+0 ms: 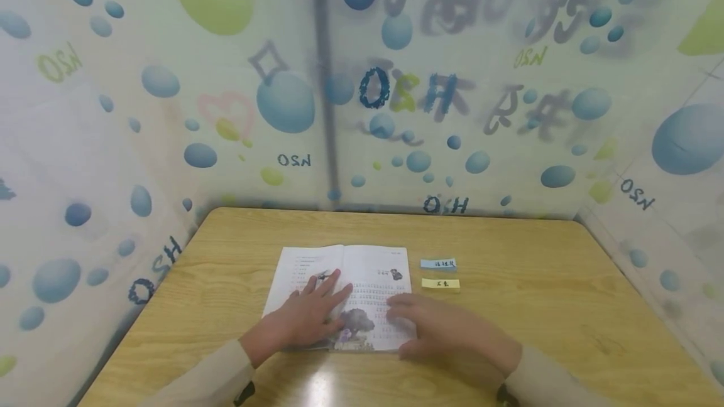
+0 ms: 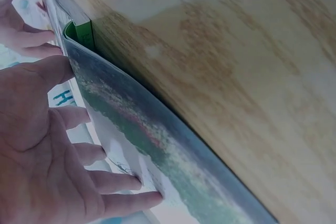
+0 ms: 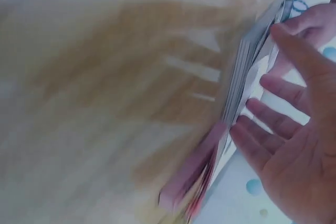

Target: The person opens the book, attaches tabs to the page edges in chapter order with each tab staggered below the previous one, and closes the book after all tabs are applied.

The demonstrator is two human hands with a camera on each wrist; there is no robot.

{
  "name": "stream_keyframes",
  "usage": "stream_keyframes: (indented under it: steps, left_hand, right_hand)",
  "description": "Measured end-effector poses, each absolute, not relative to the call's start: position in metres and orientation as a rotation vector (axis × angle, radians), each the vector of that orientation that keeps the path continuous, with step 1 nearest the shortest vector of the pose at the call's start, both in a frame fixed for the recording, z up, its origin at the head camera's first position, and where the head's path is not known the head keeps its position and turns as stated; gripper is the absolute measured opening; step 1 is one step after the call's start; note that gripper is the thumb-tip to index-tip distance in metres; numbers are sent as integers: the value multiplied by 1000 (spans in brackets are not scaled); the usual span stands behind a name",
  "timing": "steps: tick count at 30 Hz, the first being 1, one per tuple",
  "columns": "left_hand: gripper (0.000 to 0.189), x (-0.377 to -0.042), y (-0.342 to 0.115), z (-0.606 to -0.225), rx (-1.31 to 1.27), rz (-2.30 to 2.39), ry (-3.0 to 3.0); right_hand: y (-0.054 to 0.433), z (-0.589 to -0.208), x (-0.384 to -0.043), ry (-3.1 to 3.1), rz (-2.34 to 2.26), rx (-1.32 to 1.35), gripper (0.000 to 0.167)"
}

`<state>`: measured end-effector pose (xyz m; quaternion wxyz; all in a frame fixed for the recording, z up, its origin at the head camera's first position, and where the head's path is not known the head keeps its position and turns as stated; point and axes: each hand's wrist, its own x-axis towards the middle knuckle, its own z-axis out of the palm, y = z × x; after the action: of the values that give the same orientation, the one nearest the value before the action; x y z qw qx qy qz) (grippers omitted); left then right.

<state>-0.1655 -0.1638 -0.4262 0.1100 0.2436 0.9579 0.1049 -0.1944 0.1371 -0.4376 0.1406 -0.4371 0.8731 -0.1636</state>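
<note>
An open book (image 1: pixel 384 269) lies on the wooden table, with printed text and a tree picture on its right page. My left hand (image 1: pixel 311 316) rests on the left page and the middle fold, fingers spread. At the right page's outer edge is my right hand (image 1: pixel 435 325), fingers extended and slightly bent over the margin. In the left wrist view, the left hand (image 2: pixel 47 140) has its fingertips at a colourful page (image 2: pixel 131 124) that curves up. The right wrist view has the right hand (image 3: pixel 294 124) beside the book's page edges (image 3: pixel 239 82), fingertips close to them.
A blue paper slip (image 1: pixel 438 264) and a yellow slip (image 1: pixel 440 284), both with handwriting, lie right of the book. The wooden table (image 1: pixel 537 281) reaches back to a wall (image 1: pixel 481 143) patterned with bubbles. A pinkish bar-like shape (image 3: pixel 191 171) borders the page edges.
</note>
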Motion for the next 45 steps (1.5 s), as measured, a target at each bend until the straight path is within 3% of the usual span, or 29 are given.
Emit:
stream_keyframes:
  steps: [18, 37, 45]
  left_hand:
    - [59, -166, -164, -430, 733, 342, 2842]
    - [59, -165, -164, -433, 755, 332, 2852]
    - [59, -166, -164, -434, 731, 327, 2850]
  right_hand:
    - [181, -421, -236, 2624, -562, -1220, 35]
    - [215, -429, -269, 2901, -609, -981, 32]
    - [213, -438, -280, 2887, -646, -1000, 35]
